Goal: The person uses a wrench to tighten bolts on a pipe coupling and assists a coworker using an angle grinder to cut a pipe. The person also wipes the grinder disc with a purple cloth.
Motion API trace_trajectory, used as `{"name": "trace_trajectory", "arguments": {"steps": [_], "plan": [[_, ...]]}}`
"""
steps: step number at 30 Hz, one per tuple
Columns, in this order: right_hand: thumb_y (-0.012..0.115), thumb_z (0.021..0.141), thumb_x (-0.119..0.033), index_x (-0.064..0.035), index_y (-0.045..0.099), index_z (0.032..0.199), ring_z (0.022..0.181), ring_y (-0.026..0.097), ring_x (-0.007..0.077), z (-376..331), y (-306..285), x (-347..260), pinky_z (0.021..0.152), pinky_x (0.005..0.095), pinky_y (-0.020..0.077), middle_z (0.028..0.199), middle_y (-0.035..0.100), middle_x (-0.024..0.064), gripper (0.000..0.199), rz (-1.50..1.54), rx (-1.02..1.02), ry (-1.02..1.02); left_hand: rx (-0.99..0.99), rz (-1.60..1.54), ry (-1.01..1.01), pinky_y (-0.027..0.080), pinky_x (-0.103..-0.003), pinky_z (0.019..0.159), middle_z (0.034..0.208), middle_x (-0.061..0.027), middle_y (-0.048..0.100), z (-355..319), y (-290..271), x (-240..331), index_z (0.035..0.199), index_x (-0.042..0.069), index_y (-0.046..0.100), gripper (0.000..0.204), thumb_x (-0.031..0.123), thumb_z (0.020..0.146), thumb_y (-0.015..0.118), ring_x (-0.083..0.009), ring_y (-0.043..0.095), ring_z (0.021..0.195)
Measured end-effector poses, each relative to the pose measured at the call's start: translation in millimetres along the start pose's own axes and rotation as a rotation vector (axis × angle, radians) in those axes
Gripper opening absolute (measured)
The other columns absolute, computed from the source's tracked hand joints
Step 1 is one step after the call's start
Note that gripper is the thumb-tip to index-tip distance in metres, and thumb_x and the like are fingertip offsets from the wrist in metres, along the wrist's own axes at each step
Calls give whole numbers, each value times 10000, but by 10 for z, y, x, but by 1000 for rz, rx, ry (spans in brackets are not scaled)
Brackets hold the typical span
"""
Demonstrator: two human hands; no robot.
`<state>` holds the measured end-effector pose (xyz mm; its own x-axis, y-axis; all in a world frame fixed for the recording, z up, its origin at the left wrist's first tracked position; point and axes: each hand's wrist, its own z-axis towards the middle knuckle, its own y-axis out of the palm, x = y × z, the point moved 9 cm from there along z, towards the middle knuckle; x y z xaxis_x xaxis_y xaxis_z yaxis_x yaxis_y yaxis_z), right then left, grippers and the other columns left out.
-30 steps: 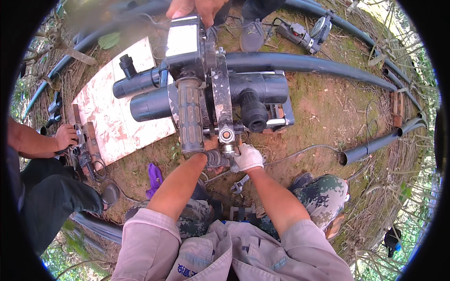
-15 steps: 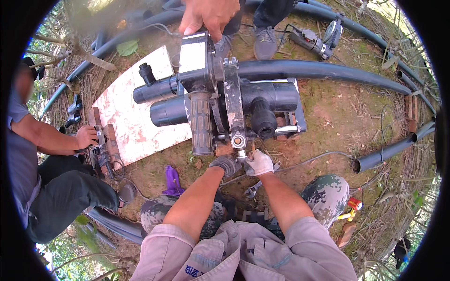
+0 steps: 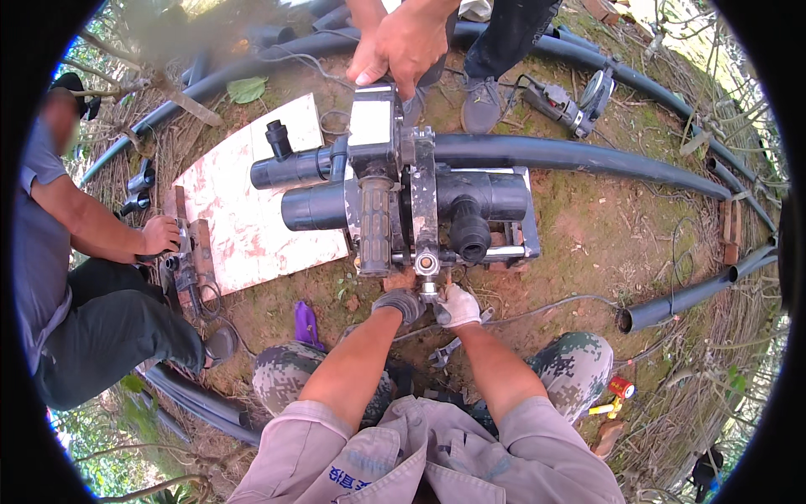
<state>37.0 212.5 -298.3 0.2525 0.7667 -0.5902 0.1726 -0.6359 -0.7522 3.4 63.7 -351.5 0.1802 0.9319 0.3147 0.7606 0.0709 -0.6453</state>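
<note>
My two gloved hands meet low on a black pipe-clamping machine, at the silver bolt (image 3: pixel 428 290) under its worn upright clamp (image 3: pixel 425 197). My left hand (image 3: pixel 402 305), in a grey glove, is closed against the bolt's left side. Opposite it, my right hand (image 3: pixel 457 306), in a whitish glove, has its fingers curled; what they hold is hidden. Left of the clamp stands a black boxy tool (image 3: pixel 374 126) with a ribbed handle (image 3: pixel 375 225). Another person's hands (image 3: pixel 395 42) rest on its top. A black pipe fitting (image 3: pixel 472 220) sits right of the clamp.
A wrench (image 3: pixel 443 353) lies between my knees. A long black pipe (image 3: pixel 579 160) runs off to the right. At left, a crouching person holds a tool (image 3: pixel 186 260) by a pale board (image 3: pixel 252 218). An angle grinder (image 3: pixel 558 109) and an open pipe end (image 3: pixel 630 319) lie on the ground.
The boxy tool has straightened and shifted right, closer to the clamp. More of the other person's hands shows above it. My hands stay at the bolt.
</note>
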Motion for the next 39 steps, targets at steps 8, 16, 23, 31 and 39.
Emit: {"name": "trace_trajectory", "arguments": {"steps": [8, 16, 23, 31, 39], "plan": [[678, 842, -311, -27, 639, 1133, 1142, 623, 393, -224, -980, -434, 974, 460, 502, 1135, 677, 244, 408, -192, -190, 223, -115, 107, -9, 511, -427, 997, 1273, -185, 666, 18, -81, 135, 1201, 69, 714, 444, 345, 897, 544, -346, 641, 1183], [620, 884, -230, -39, 717, 1140, 1105, 679, 361, -507, -1122, -1443, 919, 458, 547, 1184, 698, 210, 334, -461, -369, 75, 556, 18, -82, 403, -445, 1106, 1449, -238, 521, 194, -424, -5, 1570, 196, 240, 811, 410, 882, 613, -379, 504, 1344], [646, 896, -180, -146, 760, 1164, 1088, 710, 245, -210, -649, -1334, 734, 456, 571, 1201, 734, 41, 293, -648, -493, 229, 627, 15, -24, 423, -445, 1088, 1421, -227, 548, 106, -678, 26, 1514, 186, 344, 756, 415, 858, 642, -376, 528, 1317], [638, 887, -136, -117, 751, 1177, 1115, 698, 277, -250, -747, -1389, 879, 421, 563, 1217, 724, 79, 311, -558, -494, 173, 504, 42, 23, 445, -446, 1068, 1389, -214, 580, 94, -613, 46, 1451, 173, 463, 699, 420, 831, 675, -372, 556, 1287], [633, 882, -147, -105, 747, 1175, 1114, 697, 288, -229, -691, -1314, 901, 424, 559, 1208, 725, 91, 317, -556, -496, 129, -67, -6, 127, 467, -446, 1048, 1357, -202, 611, -150, -132, 114, 1387, 161, 582, 652, 425, 805, 708, -368, 584, 1257]]}}
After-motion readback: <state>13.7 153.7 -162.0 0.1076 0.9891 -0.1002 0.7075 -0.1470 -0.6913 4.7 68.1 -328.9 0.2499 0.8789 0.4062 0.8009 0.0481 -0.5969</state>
